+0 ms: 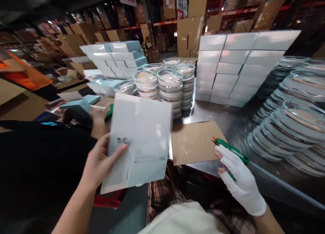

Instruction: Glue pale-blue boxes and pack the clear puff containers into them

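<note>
My left hand [101,161] grips a flat, unfolded white and pale blue carton [139,142] by its left edge, held up in front of me. In a white glove with open fingertips, my right hand [241,180] holds a green tool with an orange tip [230,148], pointing toward a brown cardboard sheet [195,141] on the metal table [228,117]. Behind the carton stand stacks of round clear-lidded containers [170,87].
White boxes [236,61] are piled at the back right, pale blue boxes [119,58] at the back left. Rows of round clear lids [291,125] lean along the right. Another person's hand [98,117] and dark sleeve work at the left. Warehouse shelving stands behind.
</note>
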Tool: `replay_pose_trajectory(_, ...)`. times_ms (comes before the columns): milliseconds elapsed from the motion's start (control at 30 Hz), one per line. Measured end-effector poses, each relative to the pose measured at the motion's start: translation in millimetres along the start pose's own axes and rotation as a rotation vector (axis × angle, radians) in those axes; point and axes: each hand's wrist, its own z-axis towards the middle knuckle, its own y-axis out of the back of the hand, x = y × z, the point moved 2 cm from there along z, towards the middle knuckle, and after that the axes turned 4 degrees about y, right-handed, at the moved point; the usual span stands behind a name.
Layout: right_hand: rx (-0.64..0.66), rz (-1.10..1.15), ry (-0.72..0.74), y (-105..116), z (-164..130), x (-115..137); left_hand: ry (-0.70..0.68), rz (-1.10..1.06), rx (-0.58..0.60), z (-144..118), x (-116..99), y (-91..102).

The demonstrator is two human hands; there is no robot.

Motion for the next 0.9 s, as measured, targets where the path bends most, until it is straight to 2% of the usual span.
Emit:
replay_pose_trajectory(100,-0.146,0.001,0.07,5.9,22.2,26.3,-0.244,0.02,0.51,-43.4,-23.8,-48.9)
replay_pose_trajectory(133,-0.164,-0.02,0.038,3.6,25.5,29.1,-0.31,0.012,0.628,-55.1,-25.1,-67.0)
replay_pose_trajectory(167,-0.17,-0.033,-0.018,0.4,24.9,29.1,-0.363,-0.007,0.71,-65.1,-23.1,-83.6)
replay_pose_trajectory(233,-0.14,-0.008,-0.185,-5.6,10.6,23.9,-0.429,-0.065,0.796,-78.4,-11.9,-109.0)
replay_pose_trajectory(333,0.05,0.235,-0.442,-9.2,-29.8,14.6,-0.481,-0.09,0.961,-82.9,9.7,-130.5)
replay_pose_trajectory(400,0.278,0.535,-0.608,-9.7,-55.6,10.3,-0.532,-0.054,1.02,-77.9,19.8,-139.9)
replay_pose_trajectory(467,0.517,0.872,-0.726,-10.7,-74.1,8.9,-0.587,-0.009,0.932,-70.8,25.7,-150.5)
replay_pose_trajectory(533,0.63,1.094,-0.813,-13.8,-86.5,9.3,-0.654,0.044,0.815,-69.6,29.4,-164.4)
replay_pose_trajectory(600,0.638,1.16,-0.89,-21.8,-97.7,11.9,-0.741,0.116,0.828,-80.0,32.7,-181.2)
replay_pose_trajectory(667,0.634,1.196,-0.934,-33.2,-110.9,18.6,-0.794,0.192,0.957,-99.3,37.3,-197.3)
replay_pose_trajectory(733,0.653,1.298,-0.948,-42.9,-126.5,27.8,-0.773,0.255,1.132,-119.5,43.8,-208.2)
replay_pose_trajectory(800,0.669,1.396,-0.943,-44.2,-144.3,35.9,-0.698,0.289,1.281,-132.4,52.4,-210.1)
replay_pose_trajectory(833,0.648,1.406,-0.949,-40.5,-153.9,38.4,-0.656,0.279,1.319,-134.7,57.1,-206.9)
replay_pose_trajectory(867,0.581,1.367,-0.974,-34.3,-163.5,39.4,-0.614,0.249,1.322,-134.2,61.6,-201.0)
replay_pose_trajectory(900,0.449,1.264,-1.028,-26.0,-173.0,39.0,-0.57,0.208,1.283,-131.3,65.9,-193.1)
